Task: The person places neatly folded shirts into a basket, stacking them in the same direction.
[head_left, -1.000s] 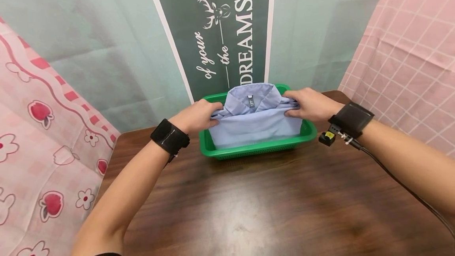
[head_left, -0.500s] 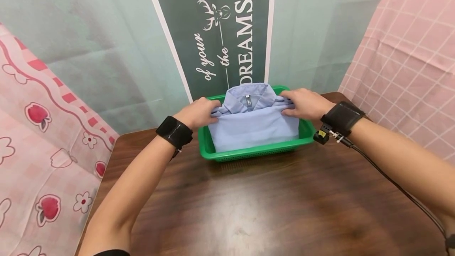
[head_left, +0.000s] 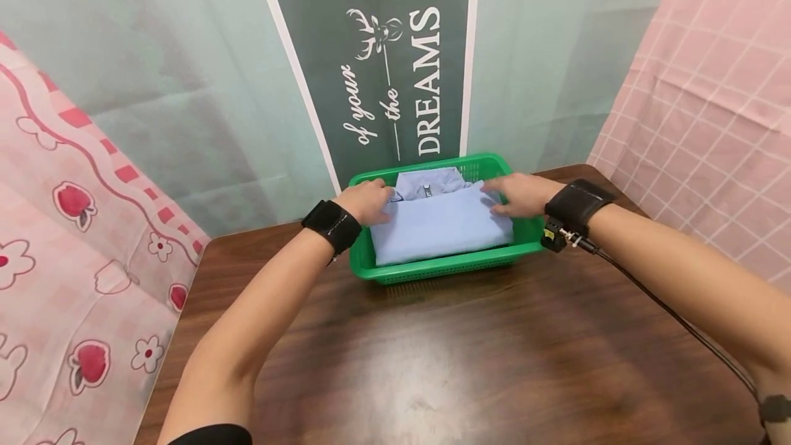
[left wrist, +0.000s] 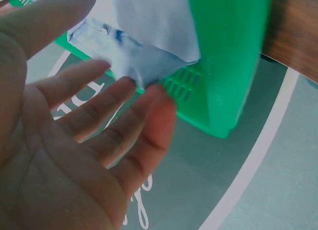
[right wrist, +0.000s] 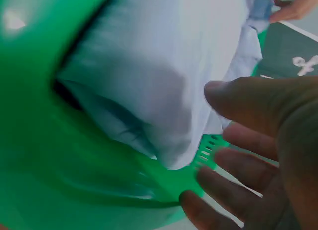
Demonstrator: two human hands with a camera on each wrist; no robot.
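Note:
A folded light blue collared shirt (head_left: pixel 441 222) lies in a green plastic basket (head_left: pixel 445 268), its collar toward the back wall. My left hand (head_left: pixel 369 202) is at the shirt's left end, over the basket rim. In the left wrist view the fingers of the left hand (left wrist: pixel 99 135) are spread and relaxed, with no cloth between them. At the shirt's right end is my right hand (head_left: pixel 522 194). The right wrist view shows the right hand (right wrist: pixel 258 155) with thumb and fingers apart, beside the shirt's corner (right wrist: pixel 174 155), holding nothing.
The basket stands near the back edge of a brown wooden table (head_left: pixel 395 356). Behind it hangs a grey-green curtain (head_left: pixel 185 88) with white lettering. Pink cloths hang at the left and right. A cable (head_left: pixel 667 314) runs along the right forearm.
The shirt has sunk lower into the basket, and its collar now lies flatter. Both hands, which gripped its ends, have let go of it. The left hand has shifted slightly right.

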